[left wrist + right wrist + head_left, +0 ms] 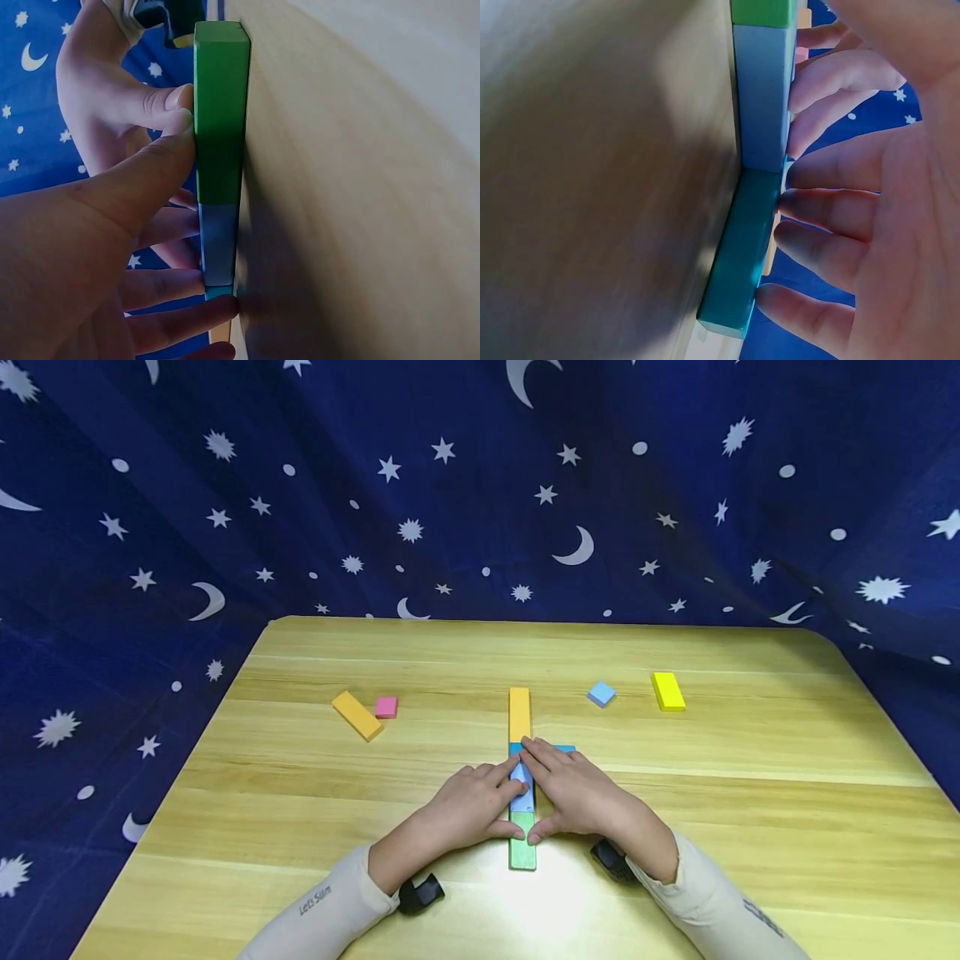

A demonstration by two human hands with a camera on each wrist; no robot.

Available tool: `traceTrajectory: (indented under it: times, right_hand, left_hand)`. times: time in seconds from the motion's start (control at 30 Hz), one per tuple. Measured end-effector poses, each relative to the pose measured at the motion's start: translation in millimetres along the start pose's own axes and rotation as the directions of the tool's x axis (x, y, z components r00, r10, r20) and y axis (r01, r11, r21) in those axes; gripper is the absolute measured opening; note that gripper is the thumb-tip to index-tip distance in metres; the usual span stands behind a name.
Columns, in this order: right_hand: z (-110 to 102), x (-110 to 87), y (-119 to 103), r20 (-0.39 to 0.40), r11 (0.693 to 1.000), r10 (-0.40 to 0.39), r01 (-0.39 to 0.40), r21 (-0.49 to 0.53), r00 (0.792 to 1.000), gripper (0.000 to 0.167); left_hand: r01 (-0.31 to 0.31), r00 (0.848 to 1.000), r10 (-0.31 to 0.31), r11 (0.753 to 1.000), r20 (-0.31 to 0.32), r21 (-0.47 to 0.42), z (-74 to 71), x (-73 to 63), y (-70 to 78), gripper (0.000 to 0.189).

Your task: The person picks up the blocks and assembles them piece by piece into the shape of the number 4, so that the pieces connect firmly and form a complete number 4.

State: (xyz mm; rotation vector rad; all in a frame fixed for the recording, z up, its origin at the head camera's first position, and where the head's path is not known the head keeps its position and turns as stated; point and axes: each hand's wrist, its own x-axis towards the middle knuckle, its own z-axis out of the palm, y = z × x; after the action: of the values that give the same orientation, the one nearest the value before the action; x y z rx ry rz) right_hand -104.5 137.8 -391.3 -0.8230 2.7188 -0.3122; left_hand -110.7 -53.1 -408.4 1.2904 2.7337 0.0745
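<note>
On the table a line of blocks runs away from the person: a green block (522,856), a light blue block (522,803), a darker blue block (566,748) lying crosswise to the right, and an orange block (519,714) at the far end. From the left side, the left hand (471,806) rests its fingertips on the light blue block, its thumb on the green one. The right hand (576,787) comes from the other side with extended fingers; in the right wrist view they touch the teal-looking crosswise block (739,251). Its thumb meets the green block.
Left of the line lie another orange block (357,716) and a small pink block (386,707). To the right are a small pale blue block (602,694) and a yellow block (667,692). A dark star-patterned cloth (480,510) hangs behind the wooden table (300,793).
</note>
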Motion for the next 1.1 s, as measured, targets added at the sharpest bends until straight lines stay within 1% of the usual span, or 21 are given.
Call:
traceTrajectory:
  times: [0.23, 0.37, 0.5, 0.6, 0.73, 0.87, 1.1]
  right_hand:
    - [-0.6, 0.7, 0.9, 0.002, 1.000, 0.004, -0.004, 0.003, 1.000, 0.108]
    - [-1.5, 0.8, -0.2, 0.003, 1.000, 0.007, -0.007, 0.006, 1.000, 0.108]
    - [-1.4, 0.9, -1.4, 0.011, 1.000, 0.016, -0.016, 0.003, 1.000, 0.108]
    - [-1.1, 1.2, -1.5, 0.015, 1.000, 0.024, -0.024, 0.001, 1.000, 0.107]
    - [-1.7, 2.1, -2.7, 0.018, 1.000, 0.027, -0.027, -0.003, 0.999, 0.107]
    - [-2.0, 2.1, -3.2, 0.029, 0.999, 0.032, -0.032, -0.005, 0.999, 0.107]
    - [-2.7, 1.3, -3.7, 0.033, 0.999, 0.037, -0.038, 0.005, 0.999, 0.107]
  left_hand:
    - [-0.009, 1.000, 0.010, 1.000, -0.026, 0.019, -1.0, -0.7, 0.5, 0.064]
    - [-0.004, 0.999, 0.005, 1.000, -0.033, 0.027, -0.9, -0.9, 0.7, 0.064]
    - [-0.005, 0.999, 0.009, 0.997, -0.044, 0.073, -0.2, -1.5, 1.5, 0.064]
    - [-0.013, 0.998, 0.022, 0.992, -0.067, 0.123, 0.1, -1.5, 1.8, 0.063]
    - [-0.018, 0.995, 0.033, 0.987, -0.093, 0.159, 0.1, -2.4, 1.7, 0.063]
    - [-0.019, 0.995, 0.036, 0.985, -0.095, 0.172, -0.6, -3.3, 2.5, 0.062]
    - [-0.020, 0.996, 0.034, 0.983, -0.077, 0.182, -2.4, -3.3, 3.9, 0.063]
